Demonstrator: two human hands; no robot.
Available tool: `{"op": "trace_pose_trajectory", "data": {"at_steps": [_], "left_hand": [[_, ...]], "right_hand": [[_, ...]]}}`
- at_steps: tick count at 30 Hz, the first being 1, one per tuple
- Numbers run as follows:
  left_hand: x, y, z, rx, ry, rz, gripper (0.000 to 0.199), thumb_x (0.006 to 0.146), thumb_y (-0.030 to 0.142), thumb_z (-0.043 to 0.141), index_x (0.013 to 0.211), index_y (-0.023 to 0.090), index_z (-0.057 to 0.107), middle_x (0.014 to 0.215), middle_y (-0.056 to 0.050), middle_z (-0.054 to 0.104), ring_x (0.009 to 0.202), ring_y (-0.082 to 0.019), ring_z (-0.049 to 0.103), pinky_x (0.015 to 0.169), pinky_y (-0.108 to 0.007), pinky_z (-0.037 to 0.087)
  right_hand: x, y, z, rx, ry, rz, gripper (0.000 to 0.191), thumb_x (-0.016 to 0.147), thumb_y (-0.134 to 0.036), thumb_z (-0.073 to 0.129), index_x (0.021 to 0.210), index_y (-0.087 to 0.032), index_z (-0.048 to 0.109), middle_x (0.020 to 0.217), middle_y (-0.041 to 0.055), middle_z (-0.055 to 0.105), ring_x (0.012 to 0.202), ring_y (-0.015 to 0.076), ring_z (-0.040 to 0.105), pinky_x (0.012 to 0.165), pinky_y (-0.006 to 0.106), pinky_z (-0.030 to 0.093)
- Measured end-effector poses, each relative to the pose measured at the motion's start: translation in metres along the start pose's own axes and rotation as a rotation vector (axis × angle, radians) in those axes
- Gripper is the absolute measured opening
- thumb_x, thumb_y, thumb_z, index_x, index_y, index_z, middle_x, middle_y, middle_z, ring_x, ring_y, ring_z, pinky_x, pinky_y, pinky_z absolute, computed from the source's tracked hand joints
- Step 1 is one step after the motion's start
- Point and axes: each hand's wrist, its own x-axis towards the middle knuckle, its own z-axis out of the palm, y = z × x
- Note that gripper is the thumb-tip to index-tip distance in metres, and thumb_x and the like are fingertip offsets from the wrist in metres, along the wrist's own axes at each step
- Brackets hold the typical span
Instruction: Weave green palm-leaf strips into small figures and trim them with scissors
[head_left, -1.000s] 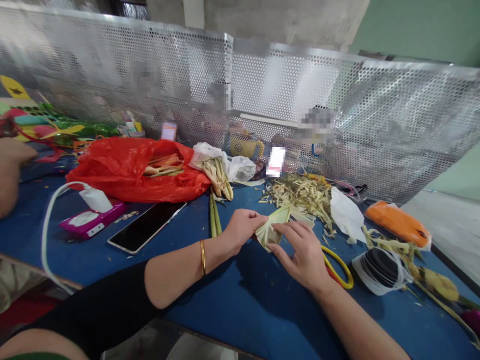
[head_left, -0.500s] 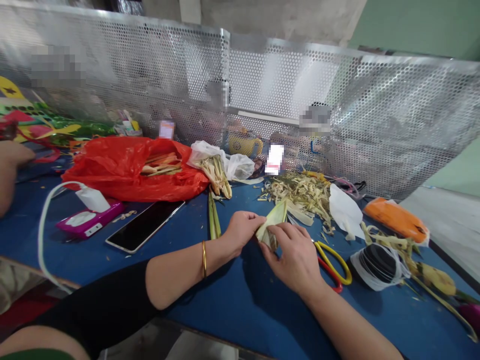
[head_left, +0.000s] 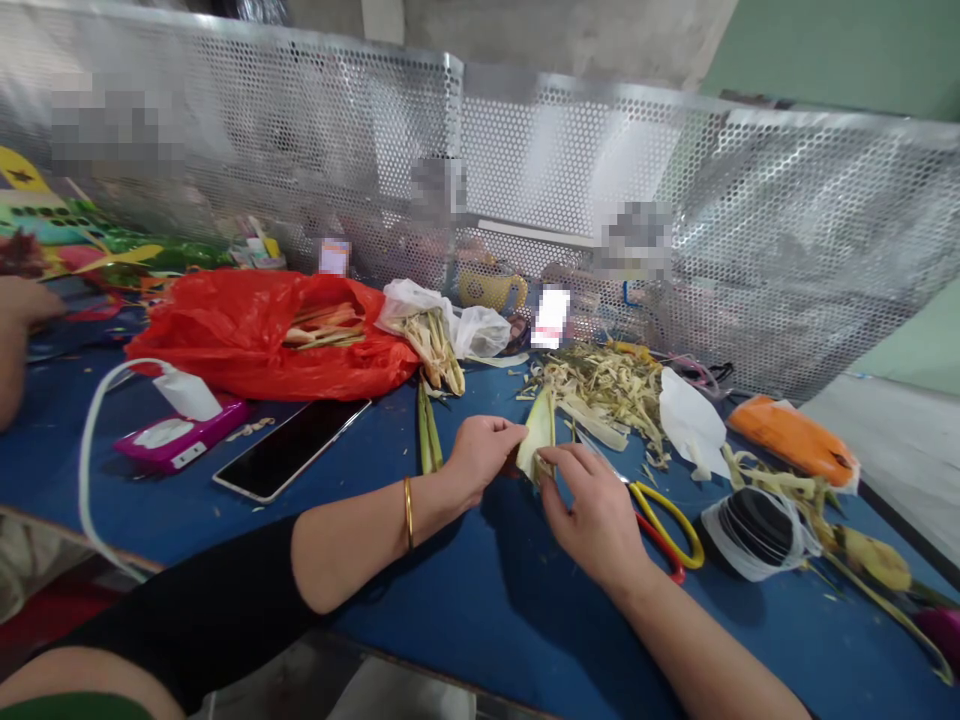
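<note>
A pale green, leaf-like piece of plant husk [head_left: 537,428] is held upright above the blue table [head_left: 480,590], pointed at its top and curled lower down. My left hand [head_left: 484,455], with a gold bangle at the wrist, pinches its left edge between thumb and fingers. On the lower right edge my right hand [head_left: 592,505] grips the same piece with its fingertips. Scissors with yellow and red handles [head_left: 679,530] lie just beyond my right hand, their blades partly hidden. Green stalks [head_left: 429,430] rest left of my left hand.
Shredded husk [head_left: 611,395] is heaped at the back. A red plastic bag [head_left: 225,345] of dried strips, a phone [head_left: 289,455] and a purple power strip [head_left: 180,440] lie left. A wound spool [head_left: 757,530] stands right. Another person's hand [head_left: 30,310] is far left.
The husk piece has turned more upright, its tip shifting left. My right hand's fingers have drawn back slightly from its face to its lower edge. My left hand keeps its pinch.
</note>
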Motion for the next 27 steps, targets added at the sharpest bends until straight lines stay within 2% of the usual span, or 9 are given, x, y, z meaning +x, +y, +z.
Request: {"op": "trace_pose_trajectory", "data": {"at_steps": [3, 6, 10, 12, 16, 18, 20, 23, 27], "left_hand": [[-0.001, 0.0, 0.001, 0.02, -0.001, -0.007, 0.019, 0.067, 0.025, 0.061, 0.052, 0.016, 0.054, 0.043, 0.004, 0.049, 0.039, -0.008, 0.045, 0.039, -0.02, 0.039], [-0.004, -0.001, 0.003, 0.032, -0.019, -0.022, 0.018, 0.067, 0.023, 0.06, 0.052, 0.016, 0.054, 0.043, 0.005, 0.048, 0.039, -0.007, 0.044, 0.04, -0.019, 0.04], [-0.006, -0.001, 0.004, 0.005, -0.075, -0.05, 0.023, 0.068, 0.027, 0.063, 0.051, 0.016, 0.051, 0.043, 0.005, 0.046, 0.037, -0.007, 0.043, 0.04, -0.02, 0.041], [-0.008, 0.001, 0.004, -0.008, -0.118, -0.047, 0.03, 0.071, 0.037, 0.063, 0.054, 0.016, 0.051, 0.045, 0.004, 0.048, 0.039, -0.007, 0.045, 0.042, -0.02, 0.042], [-0.012, 0.004, 0.005, 0.007, -0.255, -0.016, 0.037, 0.07, 0.05, 0.067, 0.074, 0.014, 0.059, 0.065, -0.002, 0.061, 0.055, -0.011, 0.059, 0.049, -0.021, 0.046], [-0.014, 0.004, 0.006, 0.053, -0.28, 0.0, 0.04, 0.063, 0.042, 0.076, 0.085, 0.014, 0.06, 0.074, -0.003, 0.064, 0.063, -0.012, 0.062, 0.051, -0.021, 0.047], [-0.015, 0.002, 0.006, 0.096, -0.278, 0.016, 0.041, 0.059, 0.033, 0.08, 0.089, 0.014, 0.06, 0.079, -0.004, 0.064, 0.067, -0.013, 0.062, 0.053, -0.021, 0.048], [-0.015, 0.001, 0.007, 0.1, -0.281, 0.04, 0.031, 0.064, 0.025, 0.077, 0.087, 0.013, 0.061, 0.082, -0.004, 0.065, 0.068, -0.012, 0.061, 0.055, -0.022, 0.05], [-0.011, 0.0, 0.007, 0.112, -0.277, 0.062, 0.012, 0.074, 0.017, 0.061, 0.085, 0.013, 0.063, 0.077, -0.003, 0.066, 0.062, -0.011, 0.061, 0.055, -0.023, 0.05]], "right_hand": [[0.001, -0.001, 0.0, -0.17, -0.032, -0.123, 0.021, 0.089, -0.014, 0.046, 0.105, -0.016, 0.059, 0.09, 0.0079, 0.063, 0.084, 0.0212, 0.057, 0.082, 0.035, 0.042], [0.002, -0.002, -0.001, -0.335, -0.041, -0.262, 0.02, 0.09, -0.012, 0.045, 0.101, -0.014, 0.061, 0.08, 0.0063, 0.062, 0.073, 0.0193, 0.054, 0.083, 0.037, 0.04], [0.002, -0.001, -0.003, -0.431, -0.016, -0.387, 0.023, 0.09, -0.008, 0.042, 0.096, -0.013, 0.065, 0.074, 0.0069, 0.061, 0.068, 0.0187, 0.052, 0.085, 0.038, 0.039], [0.003, 0.0, -0.004, -0.389, -0.014, -0.335, 0.024, 0.091, -0.009, 0.042, 0.089, -0.015, 0.066, 0.073, 0.0063, 0.061, 0.068, 0.0182, 0.053, 0.081, 0.035, 0.041], [0.003, 0.008, -0.003, -0.11, 0.099, 0.008, 0.022, 0.092, -0.02, 0.047, 0.079, -0.019, 0.066, 0.073, 0.0036, 0.063, 0.068, 0.0161, 0.057, 0.069, 0.029, 0.043], [0.003, 0.014, 0.0, 0.084, 0.131, 0.152, 0.016, 0.088, -0.02, 0.052, 0.082, -0.02, 0.067, 0.076, 0.0025, 0.065, 0.07, 0.0154, 0.059, 0.066, 0.026, 0.044], [0.004, 0.018, 0.003, 0.237, 0.128, 0.229, 0.013, 0.085, -0.018, 0.056, 0.083, -0.021, 0.068, 0.076, 0.0013, 0.066, 0.07, 0.0149, 0.061, 0.064, 0.024, 0.045], [0.005, 0.023, 0.006, 0.312, 0.134, 0.28, 0.013, 0.083, -0.019, 0.057, 0.081, -0.021, 0.07, 0.074, 0.001, 0.067, 0.068, 0.0154, 0.061, 0.063, 0.025, 0.045], [0.005, 0.025, 0.005, 0.316, 0.172, 0.306, 0.014, 0.085, -0.024, 0.057, 0.08, -0.02, 0.069, 0.076, 0.0019, 0.068, 0.07, 0.0151, 0.062, 0.065, 0.024, 0.046]]}}
